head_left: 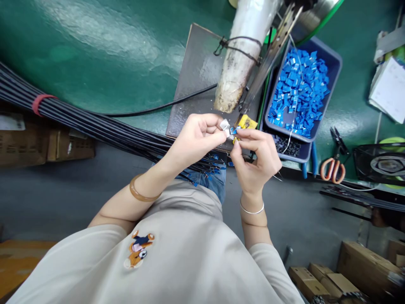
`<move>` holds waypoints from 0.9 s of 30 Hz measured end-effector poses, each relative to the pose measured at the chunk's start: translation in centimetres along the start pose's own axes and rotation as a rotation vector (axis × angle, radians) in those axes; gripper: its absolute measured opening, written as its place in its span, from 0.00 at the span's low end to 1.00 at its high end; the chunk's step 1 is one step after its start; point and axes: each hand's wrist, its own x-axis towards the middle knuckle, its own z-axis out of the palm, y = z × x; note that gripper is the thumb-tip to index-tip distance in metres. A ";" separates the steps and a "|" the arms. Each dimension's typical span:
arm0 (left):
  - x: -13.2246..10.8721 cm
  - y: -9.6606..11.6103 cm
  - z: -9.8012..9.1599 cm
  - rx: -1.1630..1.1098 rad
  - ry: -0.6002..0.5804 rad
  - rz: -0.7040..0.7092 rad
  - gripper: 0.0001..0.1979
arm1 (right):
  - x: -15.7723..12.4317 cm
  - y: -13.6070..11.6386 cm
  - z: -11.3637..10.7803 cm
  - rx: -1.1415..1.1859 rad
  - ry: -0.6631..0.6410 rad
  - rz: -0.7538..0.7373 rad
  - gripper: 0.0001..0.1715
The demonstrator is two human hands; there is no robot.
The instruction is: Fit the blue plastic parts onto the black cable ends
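Both hands meet above the front edge of a dark board [196, 63]. My left hand [201, 137] is closed in a pinch, with small white pieces [225, 124] at its thumb and fingertip; whether these are finger wraps I cannot tell. Between the hands is a small blue connector [234, 130], pinched from the right by my right hand [257, 154] and touching the left fingertips. Just behind it sits a yellow block [247, 122]. A thin metal tool [265, 63] slants down close to the fingertips, its tip partly hidden.
A wrapped white duct [242, 55] hangs over the board. To the right stand a bin [335, 63] of blue connectors and a tray [305, 154] of black parts, then orange-handled scissors [333, 169]. Bundled black cables [95, 118] run from the left across my lap.
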 end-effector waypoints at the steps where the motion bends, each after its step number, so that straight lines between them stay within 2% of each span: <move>1: 0.0 0.0 0.0 0.000 0.005 0.007 0.06 | 0.1 0.0 0.0 -0.002 -0.005 0.004 0.09; 8: 0.0 0.2 0.1 0.028 0.027 0.006 0.08 | 0.5 0.0 -0.2 -0.007 -0.027 0.011 0.08; 27: -0.1 0.2 0.1 0.062 -0.008 0.027 0.07 | 0.6 -0.4 -0.4 -0.005 -0.026 0.016 0.09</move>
